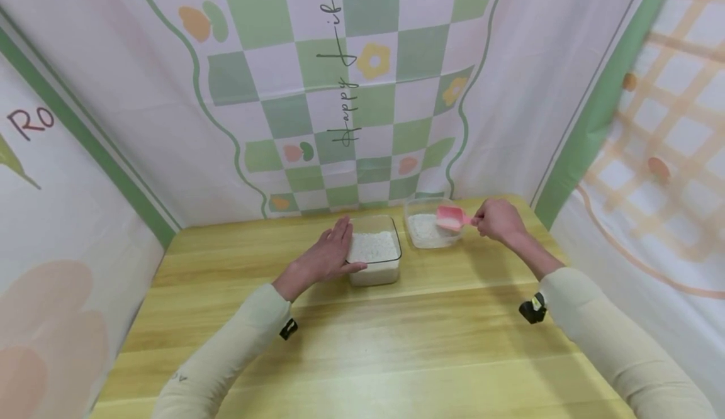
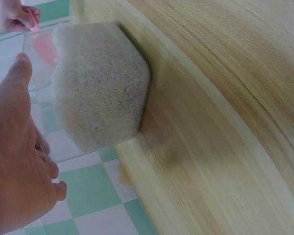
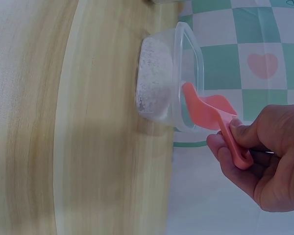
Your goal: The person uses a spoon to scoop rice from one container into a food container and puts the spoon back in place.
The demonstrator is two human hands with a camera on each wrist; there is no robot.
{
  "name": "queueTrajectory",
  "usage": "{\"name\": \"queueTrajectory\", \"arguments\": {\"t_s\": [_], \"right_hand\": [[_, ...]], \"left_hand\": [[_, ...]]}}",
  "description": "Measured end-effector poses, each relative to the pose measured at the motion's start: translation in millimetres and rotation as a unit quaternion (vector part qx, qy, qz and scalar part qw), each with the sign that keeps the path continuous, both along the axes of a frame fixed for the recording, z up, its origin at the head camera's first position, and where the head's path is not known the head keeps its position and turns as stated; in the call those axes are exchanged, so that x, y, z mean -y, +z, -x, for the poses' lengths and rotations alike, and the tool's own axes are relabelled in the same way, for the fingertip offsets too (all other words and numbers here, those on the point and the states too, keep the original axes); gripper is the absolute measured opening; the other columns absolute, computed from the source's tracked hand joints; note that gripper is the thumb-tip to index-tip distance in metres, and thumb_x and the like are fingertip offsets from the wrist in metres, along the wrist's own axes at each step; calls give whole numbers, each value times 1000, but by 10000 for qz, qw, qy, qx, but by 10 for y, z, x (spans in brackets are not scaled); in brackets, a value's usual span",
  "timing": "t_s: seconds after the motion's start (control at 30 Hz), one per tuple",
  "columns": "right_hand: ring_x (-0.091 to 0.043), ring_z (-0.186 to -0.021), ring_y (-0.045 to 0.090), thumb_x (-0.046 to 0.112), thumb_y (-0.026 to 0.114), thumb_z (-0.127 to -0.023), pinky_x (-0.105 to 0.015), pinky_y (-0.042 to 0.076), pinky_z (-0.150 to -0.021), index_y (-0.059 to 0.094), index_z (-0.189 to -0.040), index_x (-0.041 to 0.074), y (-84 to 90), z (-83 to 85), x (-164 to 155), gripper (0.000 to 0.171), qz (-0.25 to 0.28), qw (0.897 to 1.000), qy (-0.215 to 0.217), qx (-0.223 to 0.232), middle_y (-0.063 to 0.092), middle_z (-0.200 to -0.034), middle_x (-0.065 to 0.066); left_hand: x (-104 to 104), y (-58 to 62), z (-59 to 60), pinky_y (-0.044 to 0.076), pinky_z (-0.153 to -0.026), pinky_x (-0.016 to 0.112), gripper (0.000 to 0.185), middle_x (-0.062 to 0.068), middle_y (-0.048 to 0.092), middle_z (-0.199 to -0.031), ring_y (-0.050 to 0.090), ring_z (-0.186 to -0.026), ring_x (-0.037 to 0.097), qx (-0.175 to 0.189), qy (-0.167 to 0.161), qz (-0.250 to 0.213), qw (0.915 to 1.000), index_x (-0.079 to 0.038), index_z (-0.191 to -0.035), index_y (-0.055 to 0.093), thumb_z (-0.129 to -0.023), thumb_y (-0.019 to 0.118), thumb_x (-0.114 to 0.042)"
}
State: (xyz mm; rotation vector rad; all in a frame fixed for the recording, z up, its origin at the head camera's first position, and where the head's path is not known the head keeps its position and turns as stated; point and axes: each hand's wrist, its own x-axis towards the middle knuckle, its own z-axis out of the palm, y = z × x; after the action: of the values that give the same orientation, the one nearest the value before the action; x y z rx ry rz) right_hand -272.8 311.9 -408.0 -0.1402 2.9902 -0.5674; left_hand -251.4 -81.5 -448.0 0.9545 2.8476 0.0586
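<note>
A pink scoop (image 1: 450, 217) is pinched by its handle in my right hand (image 1: 501, 220). Its bowl hangs over the clear plastic container (image 3: 179, 73), which has a layer of white grains (image 1: 426, 228) in it. My left hand (image 1: 328, 256) lies with straight fingers along the left side of a square clear glass container (image 1: 399, 243), its thumb at the front rim. White grains that look like rice (image 2: 102, 85) fill this container to well above the middle. From the right wrist view, the scoop (image 3: 213, 113) is tilted above the plastic container's rim.
Both containers stand side by side near the far edge of the wooden table (image 1: 362, 350). Right behind that edge hangs a green-and-white checked cloth (image 1: 328, 104). More printed cloth (image 1: 651, 155) hangs on the right.
</note>
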Motion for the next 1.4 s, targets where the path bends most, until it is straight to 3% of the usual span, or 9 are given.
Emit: {"name": "queueTrajectory", "arguments": {"t_s": [0.23,0.47,0.83,0.9,1.1,1.17,1.3,1.4], "right_hand": [[-18,-58,60,8,63,-94,-29,49,-52,75,-101,-6,-11,2,18,20,-269,9989,123,-375,74,-81,-18],[-37,-83,71,8,64,-92,-49,58,-74,77,-99,-3,-13,2,39,19,-782,9925,370,-865,74,-100,-24],[-30,-71,68,3,66,-88,-47,58,-70,77,-91,-3,-27,-1,85,13,-1219,9830,608,-1231,75,-86,-19],[-29,-69,67,0,69,-84,-46,58,-68,76,-88,-3,-35,-5,86,9,-1404,9761,793,-1453,75,-83,-17],[-23,-56,58,-13,63,-77,-35,51,-51,72,-83,-3,-62,-24,77,15,-2112,9410,1454,-2208,71,-76,-16],[-23,-55,57,-13,62,-77,-35,49,-49,73,-84,-2,-59,-27,75,17,-2075,9416,1444,-2223,71,-75,-16],[-23,-56,58,-2,68,-85,-39,51,-51,75,-84,0,-10,-30,90,7,-1740,9559,1216,-2029,70,-72,-13],[-22,-55,58,8,69,-91,-41,51,-53,77,-82,2,44,-42,114,14,-1451,9629,1075,-2007,70,-69,-11]], "left_hand": [[5,-7,1,19,-125,47,101,23,0,-167,1,-156,30,35,4,-30,10000,8,-157,7,-98,38,-68],[5,3,-5,18,-125,48,101,22,-2,-166,0,-156,30,123,4,-2,9999,7,-157,5,-98,37,-68],[4,11,-9,20,-125,47,100,23,0,-167,2,-156,30,80,-13,-7,10000,8,-157,7,-98,37,-68],[3,7,-4,20,-125,47,100,23,0,-167,1,-156,30,75,-12,12,10000,8,-157,6,-98,37,-68],[10,-2,1,19,-125,48,101,22,-2,-167,1,-157,29,63,-28,24,10000,7,-157,5,-98,36,-69],[14,-3,3,19,-125,48,101,22,-2,-167,0,-157,29,63,-32,13,10000,7,-157,5,-98,36,-69],[18,-4,8,19,-125,48,101,22,-2,-167,-1,-157,29,55,-38,14,10000,7,-157,5,-98,36,-69],[19,-3,2,19,-125,49,100,22,0,-167,0,-156,30,37,-44,2,10000,7,-157,6,-98,36,-69]]}}
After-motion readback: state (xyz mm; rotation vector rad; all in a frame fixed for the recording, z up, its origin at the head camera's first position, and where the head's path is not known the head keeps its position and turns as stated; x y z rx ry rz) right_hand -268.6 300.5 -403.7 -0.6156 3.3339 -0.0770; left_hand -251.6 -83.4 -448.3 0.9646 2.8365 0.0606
